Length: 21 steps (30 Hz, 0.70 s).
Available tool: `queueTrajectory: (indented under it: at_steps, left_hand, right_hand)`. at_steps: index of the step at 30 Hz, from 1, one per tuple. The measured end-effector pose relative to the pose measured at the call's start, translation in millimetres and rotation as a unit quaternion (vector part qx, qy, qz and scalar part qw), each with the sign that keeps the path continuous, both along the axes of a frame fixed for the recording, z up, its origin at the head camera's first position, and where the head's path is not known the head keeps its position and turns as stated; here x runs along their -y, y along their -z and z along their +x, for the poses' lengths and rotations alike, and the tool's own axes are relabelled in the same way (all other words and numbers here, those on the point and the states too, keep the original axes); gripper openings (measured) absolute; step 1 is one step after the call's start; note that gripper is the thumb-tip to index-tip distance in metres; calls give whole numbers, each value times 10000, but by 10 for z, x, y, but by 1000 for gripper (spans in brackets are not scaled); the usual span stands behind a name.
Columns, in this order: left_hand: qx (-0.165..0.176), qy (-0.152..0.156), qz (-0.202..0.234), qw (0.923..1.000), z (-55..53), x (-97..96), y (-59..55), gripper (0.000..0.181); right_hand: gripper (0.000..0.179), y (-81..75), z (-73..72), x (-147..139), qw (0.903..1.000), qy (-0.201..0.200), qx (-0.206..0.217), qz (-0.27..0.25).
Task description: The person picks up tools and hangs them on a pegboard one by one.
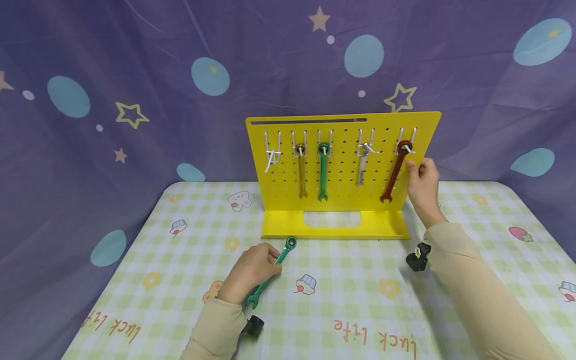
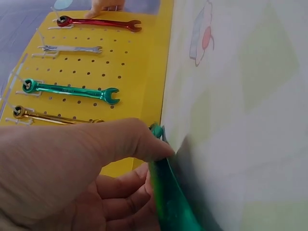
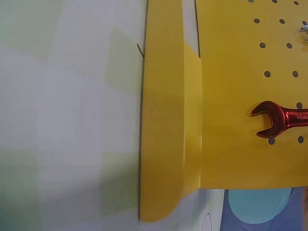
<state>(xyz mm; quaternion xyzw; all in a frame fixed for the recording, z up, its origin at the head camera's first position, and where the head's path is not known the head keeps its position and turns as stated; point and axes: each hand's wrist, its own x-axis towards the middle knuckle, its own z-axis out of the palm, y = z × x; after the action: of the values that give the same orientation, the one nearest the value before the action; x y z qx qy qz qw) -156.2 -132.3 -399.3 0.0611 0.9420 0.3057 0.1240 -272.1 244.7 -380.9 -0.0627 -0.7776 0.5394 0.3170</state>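
My left hand (image 1: 254, 270) pinches a green combination wrench (image 1: 282, 255) between thumb and fingers, in front of the board's base. The wrench slants, ring end away from me, open end toward me; in the left wrist view its shaft (image 2: 175, 202) runs under the thumb. At the right edge of a yellow pegboard (image 1: 333, 185), my right hand (image 1: 424, 190) grips the panel, thumb on the front. A red wrench (image 1: 395, 172) hangs beside that thumb. Further left hang a silver wrench (image 1: 362, 167), another green wrench (image 1: 323, 172) and a gold wrench (image 1: 302, 172).
At the board's far left, a white double hook (image 1: 272, 154) carries no wrench. The pegboard's flat base (image 1: 283, 225) rests on a checked tablecloth (image 1: 342, 280). Behind stands a purple patterned curtain (image 1: 288, 65). Black wrist cameras sit below each hand.
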Motion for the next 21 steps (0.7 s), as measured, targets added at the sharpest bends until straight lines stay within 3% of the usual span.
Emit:
queueTrajectory:
  at_steps: [14, 21]
  left_hand:
    - [373, 156, 413, 9983, -60, -14, 1, 21]
    - [215, 175, 887, 9957, -95, -27, -26, 19]
  right_hand:
    - [24, 0, -11, 2, 9996, -55, -130, -231]
    - [26, -15, -9, 12, 9995, -32, 123, -278]
